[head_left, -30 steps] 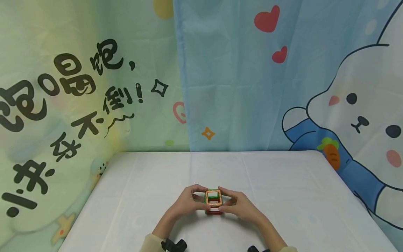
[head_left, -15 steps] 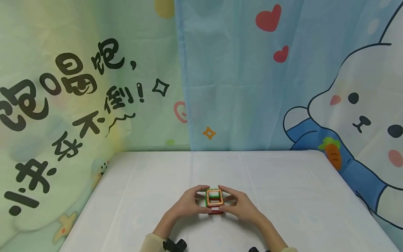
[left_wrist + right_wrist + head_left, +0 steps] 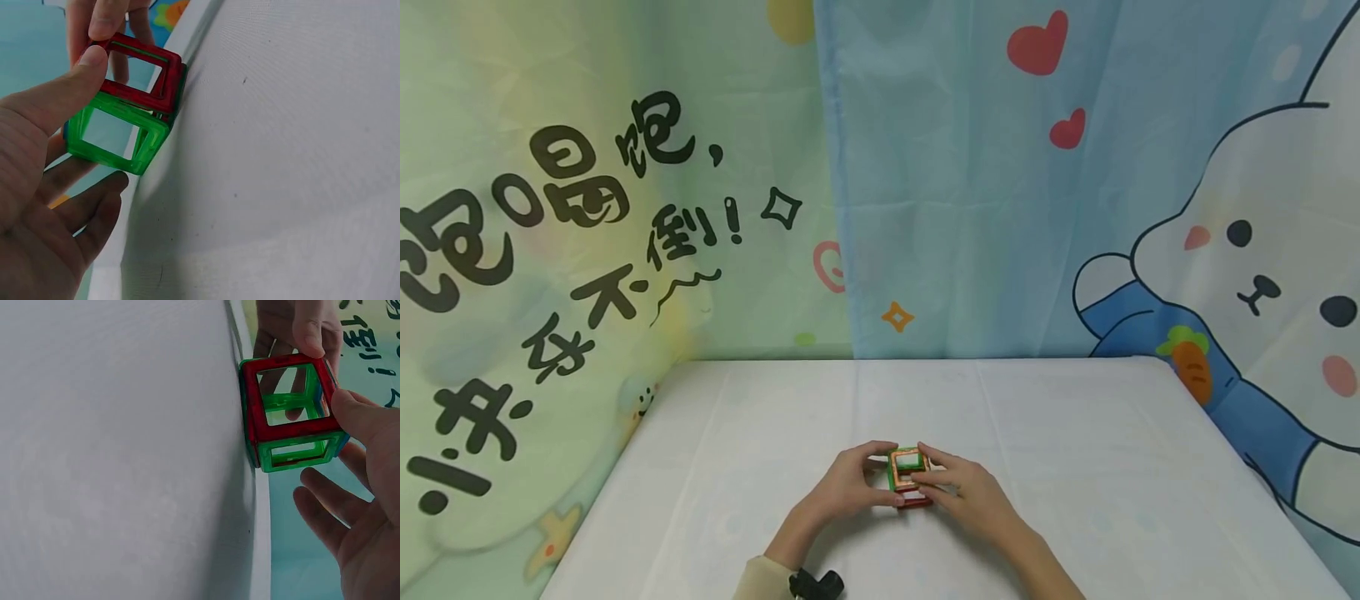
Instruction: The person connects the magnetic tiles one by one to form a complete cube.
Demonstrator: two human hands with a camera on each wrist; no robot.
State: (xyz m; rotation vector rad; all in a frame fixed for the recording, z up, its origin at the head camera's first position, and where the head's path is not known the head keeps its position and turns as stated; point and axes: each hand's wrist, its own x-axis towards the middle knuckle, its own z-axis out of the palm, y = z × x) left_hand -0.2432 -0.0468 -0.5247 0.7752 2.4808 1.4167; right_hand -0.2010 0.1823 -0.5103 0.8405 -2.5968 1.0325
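A small cube of see-through magnetic tiles [image 3: 913,503] stands on the white table. Its near side is a red square frame [image 3: 294,429], and a green frame [image 3: 103,150] forms a side. In the head view the upper frame looks orange with green edging. My left hand [image 3: 850,485] grips the cube from the left, thumb at the top edge of the red tile and fingers toward the back. From the right, my right hand [image 3: 973,496] holds it, thumb on the red tile's edge; some fingers reach over the top. Its lower fingers, in the right wrist view, are spread off the cube.
The white-covered table [image 3: 760,417] extends around both hands. Behind it hangs a printed cloth [image 3: 925,208] with hearts, lettering and a cartoon bear. A black wrist strap device [image 3: 817,585] sits on the left wrist.
My right hand has shifted its hold, bringing its fingers over the cube's top right side and its wrist slightly inward. The left hand and the cube stay almost in place.
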